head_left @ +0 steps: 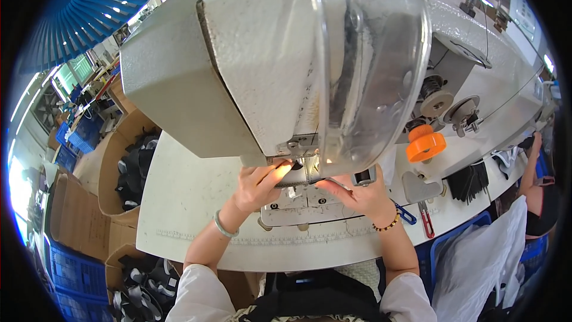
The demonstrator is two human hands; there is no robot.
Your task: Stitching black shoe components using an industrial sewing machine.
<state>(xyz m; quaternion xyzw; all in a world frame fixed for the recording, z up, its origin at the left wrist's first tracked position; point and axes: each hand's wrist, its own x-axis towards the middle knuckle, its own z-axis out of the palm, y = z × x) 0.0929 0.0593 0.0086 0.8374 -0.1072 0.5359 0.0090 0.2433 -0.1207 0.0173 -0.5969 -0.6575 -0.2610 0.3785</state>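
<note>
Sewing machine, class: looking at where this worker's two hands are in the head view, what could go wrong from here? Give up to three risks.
1. Both the left hand and right hand sit right under the sewing machine head, by the needle; a fingertip could get pricked.
2. The clear guard reflects glare, perhaps hiding the fingers from view.
3. The bead bracelet and the scissors lie close to the work and might snag.

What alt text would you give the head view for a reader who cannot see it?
Both hands, left hand and right hand, reach under the head of a grey industrial sewing machine at its needle area, behind a clear plastic guard. Cardboard boxes of dark pieces stand left of the white table.
</note>
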